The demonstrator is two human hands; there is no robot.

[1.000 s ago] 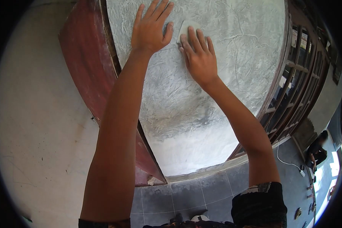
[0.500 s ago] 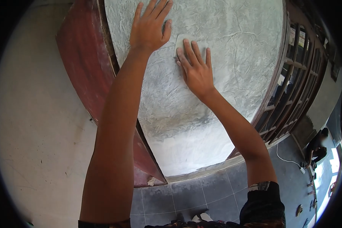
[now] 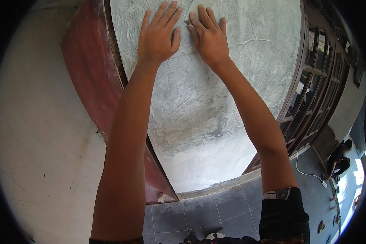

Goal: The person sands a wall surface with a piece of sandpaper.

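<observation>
My left hand [image 3: 158,36] lies flat on the grey plastered wall [image 3: 191,97] near the top of the view, fingers stretched and nothing in it. To its right, my right hand [image 3: 212,38] presses a thin sheet of sandpaper [image 3: 187,22] against the same wall. Only a dark corner of the sheet shows beside the index finger and thumb; my fingers hide most of it. Rough ridges and cracks mark the plaster, with a darker smudged band lower down and a smooth white strip at the bottom.
A dark red wooden door or panel [image 3: 89,61] stands at the left. Brown-framed windows [image 3: 313,81] line the right. Grey floor tiles [image 3: 203,211] lie below. A white cable with a power strip [image 3: 324,184] runs along the floor near a crouching person [image 3: 340,160].
My right hand has slid up the wall with the sandpaper, now level with my left hand. My left hand has stayed nearly in place, slightly lower in view.
</observation>
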